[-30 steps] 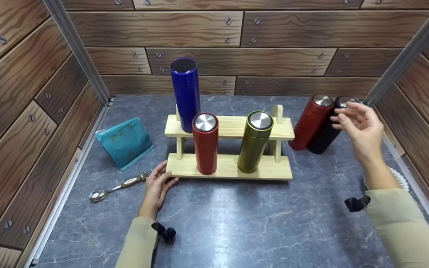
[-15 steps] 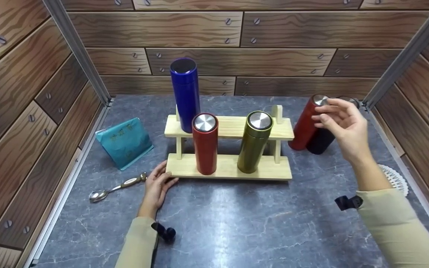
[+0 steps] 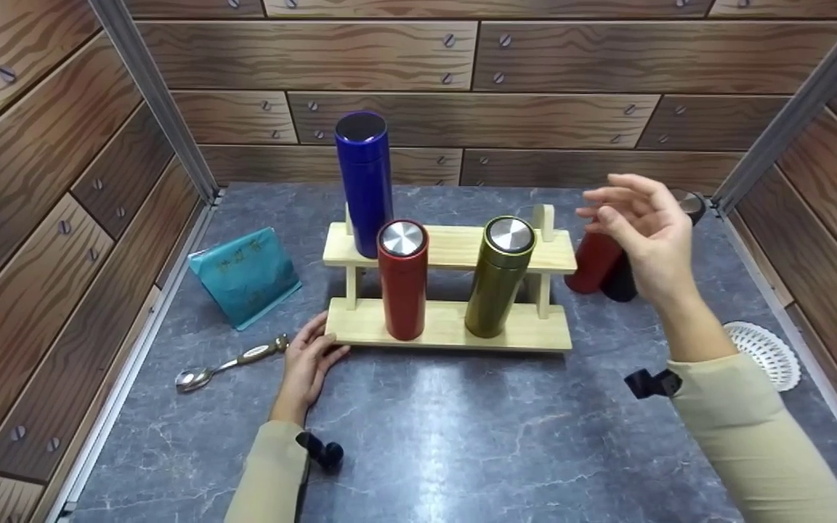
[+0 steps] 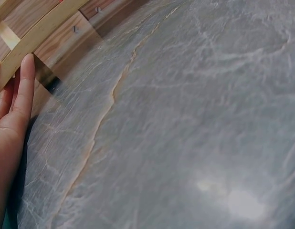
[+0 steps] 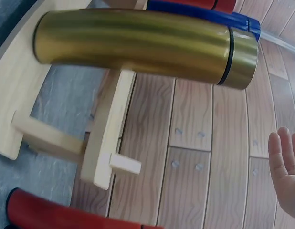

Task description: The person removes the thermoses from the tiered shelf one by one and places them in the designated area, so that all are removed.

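A two-tier wooden rack (image 3: 455, 343) stands mid-table. My left hand (image 3: 308, 367) holds its lower left corner, thumb on the board and fingers at the front edge; in the left wrist view the fingers (image 4: 24, 90) lie under the board. The rack's upper shelf bears a blue thermos (image 3: 364, 189); its lower shelf bears a red thermos (image 3: 402, 290) and an olive-gold thermos (image 3: 497, 283). My right hand (image 3: 651, 240) hovers right of the rack, holding nothing, fingers loosely bent. Behind it a second red thermos (image 3: 593, 265) and a black thermos (image 3: 620, 280) are partly hidden.
A teal pouch (image 3: 248, 280) stands left of the rack, with a spoon (image 3: 233, 363) lying in front of it. A white openwork basket (image 3: 767, 356) sits near the right wall. Wood-patterned panels (image 3: 389, 54) enclose the grey marbled table (image 3: 462, 436) at the back and sides.
My right hand has moved left and slightly up, from in front of the black thermos to in front of the second red one. The left hand stays on the rack.
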Demonstrator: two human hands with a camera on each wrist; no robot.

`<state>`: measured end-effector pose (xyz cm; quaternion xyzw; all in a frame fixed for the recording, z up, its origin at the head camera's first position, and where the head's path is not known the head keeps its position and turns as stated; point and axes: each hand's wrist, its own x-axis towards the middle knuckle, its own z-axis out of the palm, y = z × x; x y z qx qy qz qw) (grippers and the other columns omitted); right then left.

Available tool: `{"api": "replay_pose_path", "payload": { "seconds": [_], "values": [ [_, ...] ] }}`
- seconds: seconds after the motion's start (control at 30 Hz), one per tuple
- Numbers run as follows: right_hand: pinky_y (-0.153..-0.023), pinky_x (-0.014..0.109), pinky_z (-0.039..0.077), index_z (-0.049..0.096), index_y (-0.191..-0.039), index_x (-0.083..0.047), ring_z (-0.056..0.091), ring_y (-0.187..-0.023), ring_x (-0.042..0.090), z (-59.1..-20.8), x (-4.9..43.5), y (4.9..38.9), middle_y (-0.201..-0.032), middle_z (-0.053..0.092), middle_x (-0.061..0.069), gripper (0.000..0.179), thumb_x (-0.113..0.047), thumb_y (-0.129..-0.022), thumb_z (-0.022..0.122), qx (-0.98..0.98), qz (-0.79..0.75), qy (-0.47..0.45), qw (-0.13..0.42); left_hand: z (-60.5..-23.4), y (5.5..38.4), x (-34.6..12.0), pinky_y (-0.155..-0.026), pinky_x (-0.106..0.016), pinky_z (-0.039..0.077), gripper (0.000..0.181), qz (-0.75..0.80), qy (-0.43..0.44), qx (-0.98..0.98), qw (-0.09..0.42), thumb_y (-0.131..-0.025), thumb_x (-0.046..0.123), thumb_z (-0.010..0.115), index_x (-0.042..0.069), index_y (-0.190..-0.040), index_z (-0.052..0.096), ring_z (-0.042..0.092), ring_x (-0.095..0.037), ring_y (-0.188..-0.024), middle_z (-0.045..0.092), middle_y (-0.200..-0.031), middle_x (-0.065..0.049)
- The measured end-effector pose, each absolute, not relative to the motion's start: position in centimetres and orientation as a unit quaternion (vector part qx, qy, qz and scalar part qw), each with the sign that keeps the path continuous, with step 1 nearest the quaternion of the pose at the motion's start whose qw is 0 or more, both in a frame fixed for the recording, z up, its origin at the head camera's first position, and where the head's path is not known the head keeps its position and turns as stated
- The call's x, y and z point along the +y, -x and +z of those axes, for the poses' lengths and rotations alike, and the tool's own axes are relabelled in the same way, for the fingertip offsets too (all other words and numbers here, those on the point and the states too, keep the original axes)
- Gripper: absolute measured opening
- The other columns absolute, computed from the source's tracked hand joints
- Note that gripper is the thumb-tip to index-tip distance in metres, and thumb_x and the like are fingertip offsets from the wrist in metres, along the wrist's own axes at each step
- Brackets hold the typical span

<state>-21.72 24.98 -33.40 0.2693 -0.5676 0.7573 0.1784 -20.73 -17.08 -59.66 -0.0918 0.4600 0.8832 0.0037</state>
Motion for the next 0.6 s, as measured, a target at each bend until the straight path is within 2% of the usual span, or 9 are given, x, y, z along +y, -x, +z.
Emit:
{"api": "replay_pose_path", "payload": {
  "seconds": [0.2, 0.6],
  "values": [
    [-0.075, 0.039, 0.055, 0.049, -0.119, 0.011, 0.063, -0.088, 0.036, -32.7, 23.1, 21.9, -0.103, 0.060, 0.029, 0.038, 0.017, -0.082, 0.055, -0.557, 0.762, -0.289, 0.160, -59.6, 20.8, -17.0, -0.078, -0.042, 0.054, 0.050, 0.885, 0.093, 0.456, 0.000, -0.086, -0.007, 0.053, 0.002, -0.135, 0.045, 0.057, -0.028, -0.101, 0.047, -0.125, -0.018],
    [-0.073, 0.036, 0.055, 0.050, -0.121, 0.006, 0.062, -0.091, 0.034, -31.5, 19.4, 22.5, -0.106, 0.060, 0.026, 0.040, 0.012, -0.083, 0.059, -0.595, 0.729, -0.305, 0.143, -59.7, 20.7, -17.0, -0.079, -0.042, 0.053, 0.049, 0.888, 0.093, 0.451, 0.003, -0.086, -0.007, 0.054, 0.003, -0.134, 0.046, 0.057, -0.029, -0.101, 0.047, -0.125, -0.018]
  ]
}}
